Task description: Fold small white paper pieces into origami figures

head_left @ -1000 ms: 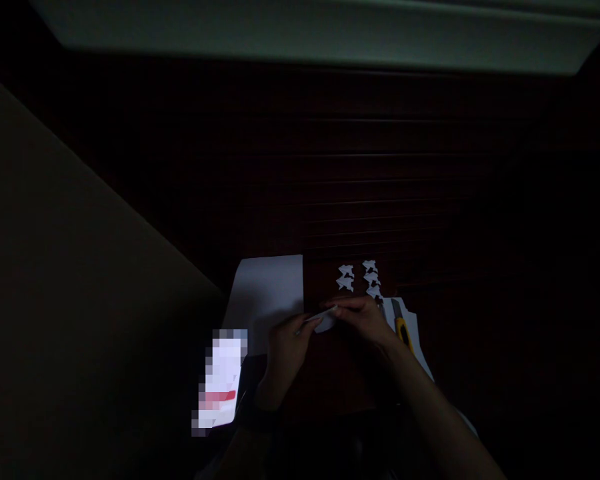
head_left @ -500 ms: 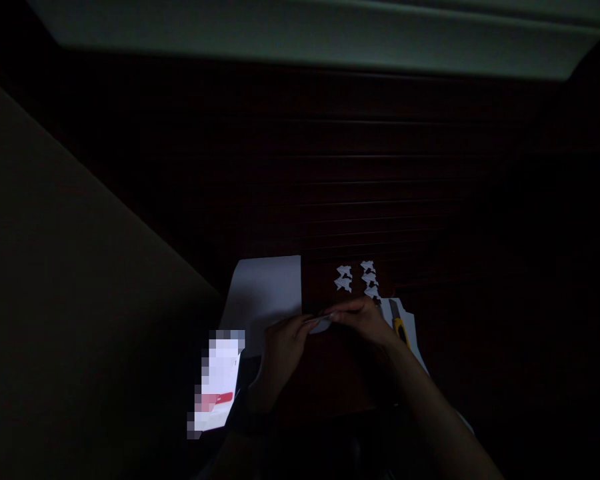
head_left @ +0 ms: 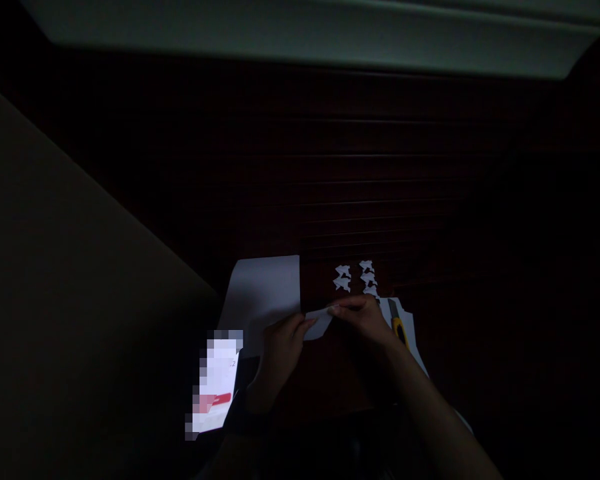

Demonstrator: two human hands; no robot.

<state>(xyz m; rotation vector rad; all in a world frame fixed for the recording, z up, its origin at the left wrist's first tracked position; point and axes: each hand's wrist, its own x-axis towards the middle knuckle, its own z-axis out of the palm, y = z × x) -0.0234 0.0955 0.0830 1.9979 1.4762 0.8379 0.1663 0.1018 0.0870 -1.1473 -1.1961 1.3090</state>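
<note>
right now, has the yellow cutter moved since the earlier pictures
No; the yellow cutter keeps its place on the white paper beneath it; the whole view has shifted slightly.

Dark table [head_left: 325, 383] with paper figures [head_left: 369, 278]

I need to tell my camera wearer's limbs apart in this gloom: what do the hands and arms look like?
Both hands are gloveless. The left hand has a broad dark band at its wrist, too dim to identify further. The right hand leads to a forearm with no visible sleeve.
</note>
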